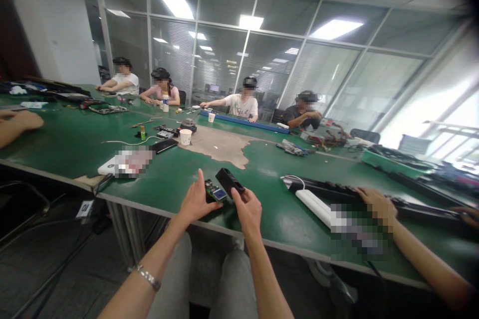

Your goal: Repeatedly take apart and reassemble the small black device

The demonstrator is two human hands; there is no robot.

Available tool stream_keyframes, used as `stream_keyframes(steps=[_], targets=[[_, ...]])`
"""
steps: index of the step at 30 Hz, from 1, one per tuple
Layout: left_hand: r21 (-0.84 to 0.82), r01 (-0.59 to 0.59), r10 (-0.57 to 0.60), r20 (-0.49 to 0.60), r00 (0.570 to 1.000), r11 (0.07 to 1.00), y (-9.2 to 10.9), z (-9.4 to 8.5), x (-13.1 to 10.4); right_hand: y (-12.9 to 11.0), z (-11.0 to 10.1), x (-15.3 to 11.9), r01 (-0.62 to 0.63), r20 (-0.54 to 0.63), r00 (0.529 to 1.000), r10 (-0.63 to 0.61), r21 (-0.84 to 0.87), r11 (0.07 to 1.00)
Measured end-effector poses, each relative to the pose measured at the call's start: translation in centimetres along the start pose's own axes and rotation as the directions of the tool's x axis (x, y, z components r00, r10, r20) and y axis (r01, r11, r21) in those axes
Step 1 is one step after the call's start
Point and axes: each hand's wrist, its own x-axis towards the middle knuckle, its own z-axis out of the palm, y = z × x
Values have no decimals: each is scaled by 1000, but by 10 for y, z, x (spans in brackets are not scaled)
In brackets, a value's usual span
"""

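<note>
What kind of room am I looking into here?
Probably an electronics workroom set up in an office. People sit around a long green table, a small circuit board is beside the left hand, and a glass partition runs behind them.

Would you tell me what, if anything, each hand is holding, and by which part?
The right hand holds the black case by its near end. The left hand is at the circuit board, but whether it holds it cannot be told.
</note>
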Motion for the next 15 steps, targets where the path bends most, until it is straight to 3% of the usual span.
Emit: stream_keyframes(steps=[7, 15], targets=[[-9, -19, 19, -2, 1000, 1000, 2, -4, -2, -23, 5, -12, 26, 112, 993, -27, 10, 1000], [-44, -34, 34, 6, 999, 998, 0, -5, -1, -39, 11, -24, 126, 121, 987, -101, -221, 967]])
